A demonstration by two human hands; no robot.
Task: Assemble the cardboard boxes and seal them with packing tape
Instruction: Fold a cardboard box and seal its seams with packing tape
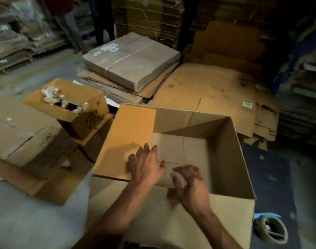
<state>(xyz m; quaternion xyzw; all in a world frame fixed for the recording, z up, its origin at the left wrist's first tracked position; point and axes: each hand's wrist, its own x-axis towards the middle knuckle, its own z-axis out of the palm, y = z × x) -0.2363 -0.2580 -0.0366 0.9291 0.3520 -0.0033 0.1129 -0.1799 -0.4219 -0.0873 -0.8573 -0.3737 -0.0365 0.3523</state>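
A large open cardboard box (pixel 232 159) stands in front of me with its top flaps up or spread. Its left flap (pixel 126 137) leans inward over the opening. My left hand (pixel 146 166) lies with straight fingers against that flap's lower right corner. My right hand (pixel 191 187) hovers over the near flap (pixel 153 218) with fingers loosely spread, holding nothing; motion blur hides whether it touches the cardboard. A roll of packing tape (pixel 272 229) with a blue dispenser piece lies on the floor at the box's right front corner.
Left of me sit a closed box (pixel 22 137) and an open box with crumpled plastic (pixel 67 103). Flattened cardboard sheets (pixel 211 94) and a tied bundle (pixel 133 60) lie beyond. Tall cardboard stacks (pixel 148 17) line the back. People's legs (pixel 72 27) stand at the far left.
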